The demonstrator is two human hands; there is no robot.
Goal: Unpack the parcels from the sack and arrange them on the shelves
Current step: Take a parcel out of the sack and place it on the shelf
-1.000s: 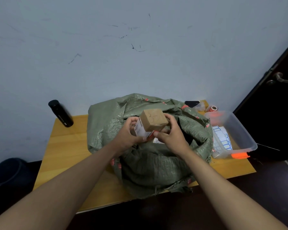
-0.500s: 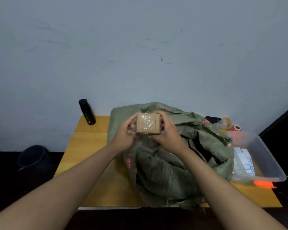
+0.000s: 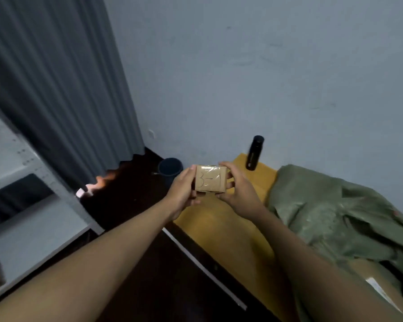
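Both hands, left hand (image 3: 184, 190) and right hand (image 3: 239, 191), grip a small cardboard box (image 3: 210, 181) clear of the sack (image 3: 335, 217); next, carry it left to the shelves (image 3: 33, 219).

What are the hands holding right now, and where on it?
A small cardboard parcel, held between the left hand on its left side and the right hand on its right side.

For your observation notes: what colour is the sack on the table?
Olive green, seen in the head view: the sack lies crumpled on the yellow table.
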